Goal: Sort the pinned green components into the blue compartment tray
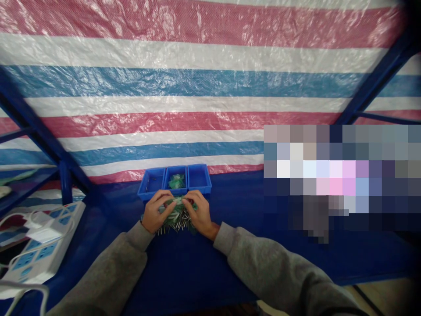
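Observation:
My left hand (155, 213) and my right hand (200, 215) face each other over the blue table, fingertips pinched. Between them they hold a small, clear, green-tinted plastic bag (178, 201); what is inside it cannot be made out. Right below my fingers lies a pile of thin metal pins (181, 223), with more green-tinted plastic among them. Just beyond my hands stand three joined blue bins. Green plastic bags (176, 181) lie in the middle bin (176, 169), while the left bin (153, 179) and the right bin (198, 177) are partly seen inside.
On the left, a white power strip (54, 259) holds a plugged-in white adapter (44, 228) with loose cables. Blue metal posts (66, 182) frame the table (184, 276). A striped plastic sheet (197, 83) hangs behind. A blurred-out area covers the right side.

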Available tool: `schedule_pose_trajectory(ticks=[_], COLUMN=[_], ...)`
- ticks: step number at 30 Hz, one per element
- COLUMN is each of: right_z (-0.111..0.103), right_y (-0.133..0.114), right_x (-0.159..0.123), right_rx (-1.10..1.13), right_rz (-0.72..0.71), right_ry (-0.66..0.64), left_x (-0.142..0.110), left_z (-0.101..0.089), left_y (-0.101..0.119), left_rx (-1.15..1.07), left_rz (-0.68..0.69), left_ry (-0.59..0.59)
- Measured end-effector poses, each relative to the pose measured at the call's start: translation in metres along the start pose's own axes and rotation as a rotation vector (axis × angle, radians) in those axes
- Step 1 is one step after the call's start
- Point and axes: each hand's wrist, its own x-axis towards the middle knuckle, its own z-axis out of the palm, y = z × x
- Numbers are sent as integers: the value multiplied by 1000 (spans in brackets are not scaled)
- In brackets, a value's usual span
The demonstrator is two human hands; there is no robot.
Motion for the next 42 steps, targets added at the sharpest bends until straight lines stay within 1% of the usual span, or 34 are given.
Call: schedule_pose_trajectory(ticks=[3, 6, 10, 13, 17, 21, 23, 26, 29, 30, 34, 36, 39, 42], right_z=[1, 0, 0, 1, 2, 1, 1, 1, 1, 1, 1, 1, 2, 1], right_y=[1, 1, 1, 3, 5, 2, 0, -1, 1, 1, 1, 1, 1, 1], right_x=[-2, -3, -3, -2, -3, -1, 0, 0, -1, -1, -1, 0, 0, 0], right_rx=[7, 32, 36, 10, 8, -2, -1, -1, -1, -2, -8, -9, -11, -7], right_rz=[4, 22, -19, -25, -31, -16, 8, 19, 11, 9, 15, 23, 30, 24], right_ry=[-15, -27, -69, -41, -19, -22, 4, 29, 24, 22, 17, 16, 16, 5], left_x=[-2, -3, -2, -1, -1, 0, 1, 6, 19, 24, 43, 48, 45, 38], left_z=[3, 4, 5, 7, 8, 8, 7, 6, 5, 5, 7, 9, 10, 10], left_y=[-4, -6, -5, -4, -5, -6, -7, -11, -21, -26, -45, -50, -49, -44], left_rx=[5, -51, -298, -437, -479, -431, -390, -332, -281, -272, -255, -240, -91, 84], left_rz=[-71, -191, -359, -428, -455, -424, -404, -395, -399, -401, -468, -482, -424, -297], left_ry=[27, 39, 75, 71, 49, 59, 99, 210, 301, 304, 201, 112, 16, -25])
